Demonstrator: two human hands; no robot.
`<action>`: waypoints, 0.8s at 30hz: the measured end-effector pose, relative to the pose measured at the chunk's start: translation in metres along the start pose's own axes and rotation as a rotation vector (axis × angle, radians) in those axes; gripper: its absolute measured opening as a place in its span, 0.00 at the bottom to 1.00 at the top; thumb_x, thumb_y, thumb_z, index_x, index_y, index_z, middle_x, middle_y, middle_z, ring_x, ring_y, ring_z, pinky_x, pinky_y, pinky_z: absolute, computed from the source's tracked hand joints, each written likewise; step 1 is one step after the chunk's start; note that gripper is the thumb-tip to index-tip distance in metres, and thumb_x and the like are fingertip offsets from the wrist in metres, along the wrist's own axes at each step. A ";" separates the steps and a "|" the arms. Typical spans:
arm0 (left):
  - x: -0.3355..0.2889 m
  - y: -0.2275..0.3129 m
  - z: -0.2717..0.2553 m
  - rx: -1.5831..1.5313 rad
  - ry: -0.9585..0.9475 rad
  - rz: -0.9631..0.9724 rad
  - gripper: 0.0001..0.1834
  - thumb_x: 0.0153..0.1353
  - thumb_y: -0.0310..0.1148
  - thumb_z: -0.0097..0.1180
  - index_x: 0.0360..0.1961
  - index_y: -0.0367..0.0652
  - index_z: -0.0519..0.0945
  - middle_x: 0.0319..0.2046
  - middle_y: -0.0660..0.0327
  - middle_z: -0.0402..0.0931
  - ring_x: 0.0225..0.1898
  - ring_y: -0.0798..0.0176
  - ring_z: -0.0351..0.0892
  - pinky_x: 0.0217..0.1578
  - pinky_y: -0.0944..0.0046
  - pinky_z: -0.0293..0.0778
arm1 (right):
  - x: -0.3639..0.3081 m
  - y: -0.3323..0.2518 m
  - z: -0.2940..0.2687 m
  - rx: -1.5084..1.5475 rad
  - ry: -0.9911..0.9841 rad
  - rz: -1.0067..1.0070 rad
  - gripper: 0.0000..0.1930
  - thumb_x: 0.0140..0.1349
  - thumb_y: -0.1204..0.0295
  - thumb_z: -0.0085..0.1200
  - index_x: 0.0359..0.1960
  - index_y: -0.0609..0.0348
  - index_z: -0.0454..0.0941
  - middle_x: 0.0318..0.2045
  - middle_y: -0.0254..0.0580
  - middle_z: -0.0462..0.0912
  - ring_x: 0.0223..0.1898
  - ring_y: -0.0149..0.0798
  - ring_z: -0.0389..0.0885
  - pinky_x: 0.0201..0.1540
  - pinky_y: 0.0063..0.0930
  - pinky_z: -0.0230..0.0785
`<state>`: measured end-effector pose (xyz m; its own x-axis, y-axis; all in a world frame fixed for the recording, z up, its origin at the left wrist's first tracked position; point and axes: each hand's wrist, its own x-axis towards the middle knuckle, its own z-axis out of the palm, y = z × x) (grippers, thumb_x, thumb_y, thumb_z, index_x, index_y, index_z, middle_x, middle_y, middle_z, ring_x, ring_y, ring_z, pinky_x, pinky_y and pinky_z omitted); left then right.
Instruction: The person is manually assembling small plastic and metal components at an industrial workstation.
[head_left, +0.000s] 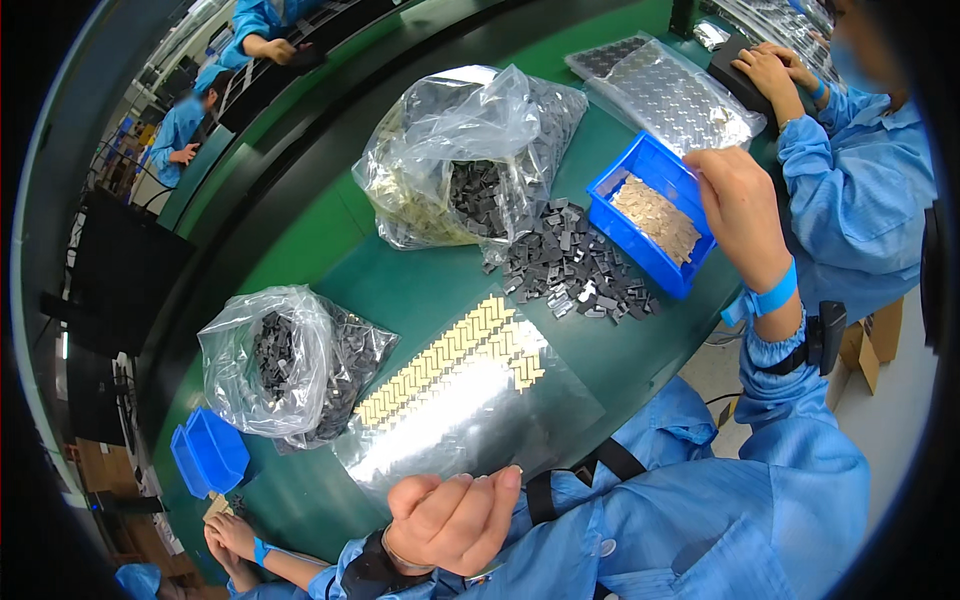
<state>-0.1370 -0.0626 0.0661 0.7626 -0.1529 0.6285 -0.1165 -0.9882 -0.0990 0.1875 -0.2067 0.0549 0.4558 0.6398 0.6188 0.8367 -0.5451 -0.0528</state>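
Note:
My left hand [450, 520] is curled closed in front of my body, just past the near edge of a clear plastic sheet [450, 430]. What its fingers hold, if anything, is hidden. Rows of small tan pieces [440, 360] lie on the sheet in a zigzag pattern. My right hand [738, 210] hovers by the right rim of a blue bin [625, 228], thumb and fingertips pinched together. Anything in that pinch is too small to make out. Thin flat tan pieces [655, 215] fill part of the bin. Loose small black plastic parts [580, 265] are heaped beside it.
Two clear bags, one large [440, 130] and one smaller [310, 370], hold black parts on the green table [370, 270]. Bagged trays [680, 95] lie at the far right. Another blue bin [210, 455] stands left. Co-workers' hands [775, 75] [230, 540] are at both sides.

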 end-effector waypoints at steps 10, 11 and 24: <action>-0.003 -0.005 0.004 0.045 -0.007 0.100 0.10 0.44 0.28 0.61 0.31 0.50 0.81 0.28 0.71 0.68 0.33 0.71 0.67 0.34 0.67 0.59 | -0.030 -0.119 -0.017 1.421 -0.502 -0.278 0.06 0.56 0.71 0.55 0.32 0.60 0.74 0.32 0.38 0.75 0.37 0.42 0.70 0.42 0.32 0.61; -0.003 -0.003 0.003 0.042 -0.010 0.109 0.09 0.45 0.29 0.60 0.31 0.50 0.81 0.28 0.71 0.69 0.33 0.71 0.67 0.35 0.66 0.59 | -0.033 -0.126 -0.016 1.513 -0.555 -0.260 0.06 0.57 0.70 0.53 0.31 0.59 0.74 0.32 0.38 0.74 0.37 0.41 0.70 0.42 0.33 0.61; 0.000 -0.011 0.012 0.077 -0.001 0.095 0.06 0.45 0.32 0.58 0.28 0.49 0.80 0.28 0.69 0.70 0.30 0.69 0.69 0.36 0.63 0.59 | -0.042 -0.139 -0.015 1.442 -0.583 -0.254 0.05 0.56 0.71 0.52 0.27 0.58 0.72 0.30 0.36 0.73 0.36 0.39 0.69 0.39 0.31 0.60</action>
<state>-0.1285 -0.0517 0.0582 0.7513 -0.2461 0.6124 -0.1391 -0.9661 -0.2175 0.0473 -0.1658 0.0474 0.0290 0.9283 0.3706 0.3249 0.3419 -0.8818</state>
